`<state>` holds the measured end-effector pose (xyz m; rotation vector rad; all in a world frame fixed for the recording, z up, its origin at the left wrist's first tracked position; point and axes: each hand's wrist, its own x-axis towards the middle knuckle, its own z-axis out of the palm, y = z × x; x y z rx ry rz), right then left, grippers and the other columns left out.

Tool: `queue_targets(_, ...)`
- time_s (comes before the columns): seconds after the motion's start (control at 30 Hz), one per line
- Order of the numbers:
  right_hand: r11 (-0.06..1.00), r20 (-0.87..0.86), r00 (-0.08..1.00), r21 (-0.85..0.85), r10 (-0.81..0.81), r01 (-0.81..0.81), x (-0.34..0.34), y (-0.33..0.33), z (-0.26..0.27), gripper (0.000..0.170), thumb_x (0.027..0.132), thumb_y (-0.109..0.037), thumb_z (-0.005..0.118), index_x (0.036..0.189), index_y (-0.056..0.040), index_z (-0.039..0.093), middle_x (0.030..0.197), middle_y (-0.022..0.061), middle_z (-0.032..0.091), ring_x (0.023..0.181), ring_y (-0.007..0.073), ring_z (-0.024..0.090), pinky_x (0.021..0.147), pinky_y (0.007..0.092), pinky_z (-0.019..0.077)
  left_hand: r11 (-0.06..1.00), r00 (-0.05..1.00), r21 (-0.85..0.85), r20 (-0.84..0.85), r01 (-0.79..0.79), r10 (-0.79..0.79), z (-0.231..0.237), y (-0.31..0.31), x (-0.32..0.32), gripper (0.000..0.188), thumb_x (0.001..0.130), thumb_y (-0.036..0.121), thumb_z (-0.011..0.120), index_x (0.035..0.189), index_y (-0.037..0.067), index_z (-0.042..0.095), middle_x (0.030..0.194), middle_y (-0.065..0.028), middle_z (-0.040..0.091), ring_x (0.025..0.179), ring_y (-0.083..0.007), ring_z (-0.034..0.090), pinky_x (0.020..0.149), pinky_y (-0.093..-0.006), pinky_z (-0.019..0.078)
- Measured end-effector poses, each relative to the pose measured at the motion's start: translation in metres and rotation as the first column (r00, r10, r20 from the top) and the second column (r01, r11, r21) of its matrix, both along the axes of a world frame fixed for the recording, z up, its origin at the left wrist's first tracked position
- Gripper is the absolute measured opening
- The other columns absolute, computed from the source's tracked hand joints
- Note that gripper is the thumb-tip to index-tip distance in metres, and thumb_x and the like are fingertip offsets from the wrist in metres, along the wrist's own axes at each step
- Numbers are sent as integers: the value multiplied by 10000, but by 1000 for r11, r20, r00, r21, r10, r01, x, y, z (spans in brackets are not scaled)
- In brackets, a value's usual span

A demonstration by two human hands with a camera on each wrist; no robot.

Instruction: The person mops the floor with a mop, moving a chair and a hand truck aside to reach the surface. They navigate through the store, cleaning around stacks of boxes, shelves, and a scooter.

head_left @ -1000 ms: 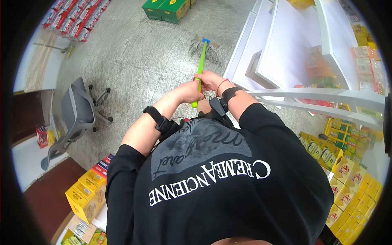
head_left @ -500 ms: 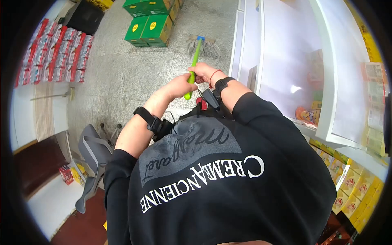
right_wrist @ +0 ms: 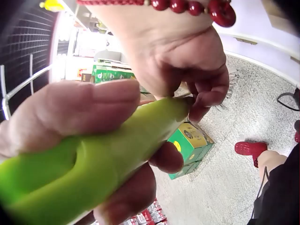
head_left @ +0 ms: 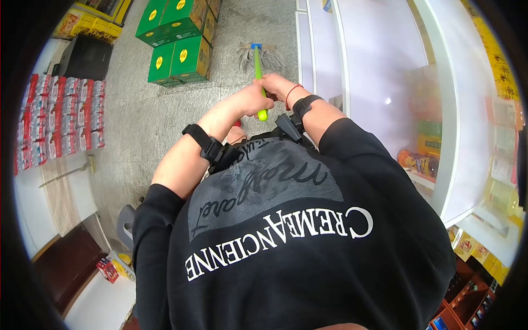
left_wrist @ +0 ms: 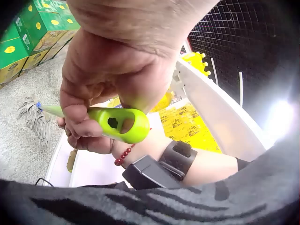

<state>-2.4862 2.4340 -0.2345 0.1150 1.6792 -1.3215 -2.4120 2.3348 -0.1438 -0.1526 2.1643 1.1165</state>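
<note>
A mop with a lime-green handle (head_left: 262, 114) runs forward from my body. Its grey string head (head_left: 259, 59), under a blue clamp, lies on the floor ahead. My left hand (head_left: 252, 101) grips the handle near its top end; in the left wrist view the slotted hanging end (left_wrist: 138, 125) sticks out past that hand (left_wrist: 117, 70). Farther down the handle, my right hand (head_left: 277, 88) curls round it, with a red bead bracelet (right_wrist: 187, 5) on the wrist. In the right wrist view, the left thumb (right_wrist: 93, 103) lies along the handle.
Green cartons (head_left: 190, 58) are stacked on the floor left of the mop head. White shelving (head_left: 385, 82) runs close along the right side. Red-and-white packs (head_left: 60, 118) stand at the far left, below a black box (head_left: 85, 58). Part of a grey chair (head_left: 125, 225) shows at lower left.
The scene has shifted in the head view: the green cartons have come nearer, and the chair has slid mostly out of sight. The mop head sits farther left; both hands keep their hold.
</note>
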Motion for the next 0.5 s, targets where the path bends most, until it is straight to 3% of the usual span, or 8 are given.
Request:
queue_targets(0.03, 1000, -3, 1000, 3, 1, -1, -20, -7, -4, 259, 826, -248, 530, 945, -18, 537, 799, 92, 593, 629, 207, 584, 537, 324, 467, 1000, 1000, 3, -3, -1, 1, -8, -8, -19, 404, 678, 200, 608, 1003, -32, 538, 907, -140, 603, 826, -213, 579, 739, -312, 442)
queue_targets(0.1, 998, -4, 998, -7, 61, -61, -59, -22, -20, 264, 836, -287, 524, 973, -62, 531, 735, 35, 539, 569, 129, 517, 477, 276, 452, 1000, 992, 2, -127, -8, 8, -30, -25, -57, 276, 688, 190, 591, 829, -46, 573, 592, -118, 580, 489, -165, 572, 439, -283, 445)
queue_targets(0.13, 998, -9, 998, -9, 64, -64, -81, -27, -29, 264, 836, -287, 524, 973, -62, 531, 735, 35, 539, 569, 129, 517, 477, 276, 452, 1000, 991, -1, -132, -10, 10, -40, -32, -80, 276, 688, 190, 591, 829, -46, 573, 592, -118, 580, 489, -165, 572, 439, -283, 445)
queue_targets(0.2, 994, 28, 995, -50, 100, -98, -127, -50, -50, 289, 832, -308, 528, 982, -61, 532, 731, 28, 534, 547, 108, 503, 441, 252, 430, 998, 999, -58, 31, 24, -22, -60, -58, -130, 397, 665, 154, 606, 1029, 15, 530, 861, -117, 600, 799, -193, 574, 711, -298, 448)
queue_targets(0.3, 993, 22, 993, -28, 117, -116, -194, -95, -91, 287, 827, -325, 532, 961, -71, 534, 701, 23, 530, 513, 96, 489, 410, 231, 406, 997, 999, -79, 46, 12, -9, -89, -101, -197, 442, 650, 144, 613, 1062, 27, 504, 841, -109, 595, 783, -183, 570, 698, -288, 451)
queue_targets(0.37, 991, 65, 989, -4, 135, -135, -232, -124, -120, 267, 825, -327, 533, 929, -81, 529, 644, 9, 503, 479, 88, 462, 392, 222, 385, 997, 999, -70, 24, 32, -31, -138, -134, -235, 511, 640, 150, 621, 1111, 32, 463, 855, -123, 590, 801, -212, 571, 715, -303, 448)
queue_targets(0.5, 990, 65, 989, 38, 134, -137, -286, -163, -139, 217, 832, -295, 527, 903, -90, 514, 591, -13, 453, 447, 80, 413, 389, 225, 356, 994, 997, -75, -20, 75, -76, -154, -173, -288, 552, 650, 171, 621, 1139, 12, 422, 915, -164, 583, 859, -273, 566, 754, -336, 441)
